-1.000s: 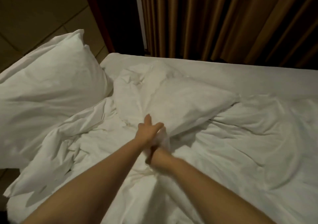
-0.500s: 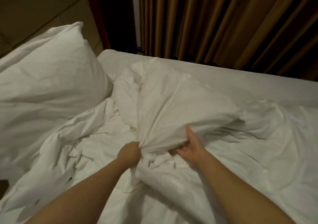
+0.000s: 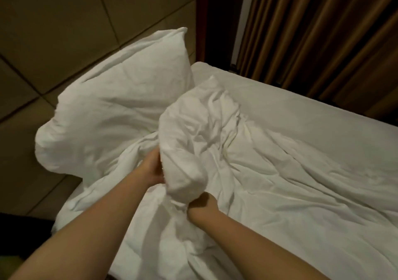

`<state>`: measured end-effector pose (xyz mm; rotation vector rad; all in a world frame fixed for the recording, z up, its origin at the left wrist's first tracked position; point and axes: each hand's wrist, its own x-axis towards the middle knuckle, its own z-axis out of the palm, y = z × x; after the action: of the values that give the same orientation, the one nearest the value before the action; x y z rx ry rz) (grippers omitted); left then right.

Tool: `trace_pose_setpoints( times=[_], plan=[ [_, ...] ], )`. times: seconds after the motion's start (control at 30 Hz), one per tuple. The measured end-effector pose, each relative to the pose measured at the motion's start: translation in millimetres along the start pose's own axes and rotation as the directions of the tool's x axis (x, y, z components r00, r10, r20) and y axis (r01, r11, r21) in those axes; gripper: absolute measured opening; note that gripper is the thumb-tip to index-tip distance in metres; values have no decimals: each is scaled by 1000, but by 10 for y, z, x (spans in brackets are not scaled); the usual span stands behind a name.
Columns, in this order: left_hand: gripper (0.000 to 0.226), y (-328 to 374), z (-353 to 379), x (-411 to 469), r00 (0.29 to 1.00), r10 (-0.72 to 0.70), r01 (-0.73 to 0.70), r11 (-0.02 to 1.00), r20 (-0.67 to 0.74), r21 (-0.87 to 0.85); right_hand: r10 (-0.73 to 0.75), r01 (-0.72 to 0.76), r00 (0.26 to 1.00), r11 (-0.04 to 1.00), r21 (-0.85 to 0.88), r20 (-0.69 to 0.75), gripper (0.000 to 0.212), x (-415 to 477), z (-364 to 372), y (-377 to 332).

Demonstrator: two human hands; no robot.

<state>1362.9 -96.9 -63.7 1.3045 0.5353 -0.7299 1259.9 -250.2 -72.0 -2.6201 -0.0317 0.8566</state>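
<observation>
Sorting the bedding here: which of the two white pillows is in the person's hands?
The crumpled pillow in the middle: the left hand and right hand grip its near end. The plump pillow at the left lies untouched.

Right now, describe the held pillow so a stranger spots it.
Start at the white bed beside the brown curtain. Two pillows are at its head. Take the crumpled pillow gripped by left hand and right hand, not the plump pillow by the wall.
</observation>
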Motion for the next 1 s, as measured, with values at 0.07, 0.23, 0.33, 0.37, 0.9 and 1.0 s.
trace_pose_setpoints(
  times=[0.07,0.23,0.33,0.37,0.9,1.0],
  plan=[
    [82,49,-131,-34,1000,29,-30,996,-4,-86,-11,15,998,998,-65,59,23,18,57,-21],
    [94,211,-122,-211,987,131,-90,937,-99,337,-111,111,994,989,-101,1,24,41,249,-217],
    [105,72,-173,-356,954,190,39,686,-231,727,-208,204,973,978,-53,-95,32,16,376,-306],
    [101,-31,-252,-439,950,175,94,624,-257,775,-235,232,962,972,-41,-136,35,15,421,-291],
    [32,-1254,-733,-1165,620,152,66,967,-770,245,-316,316,937,949,-27,-149,48,-204,619,-73],
    [33,-1175,-1004,-1136,541,224,194,904,-811,380,-368,369,925,929,-1,-97,47,-160,622,-232]
  ],
)
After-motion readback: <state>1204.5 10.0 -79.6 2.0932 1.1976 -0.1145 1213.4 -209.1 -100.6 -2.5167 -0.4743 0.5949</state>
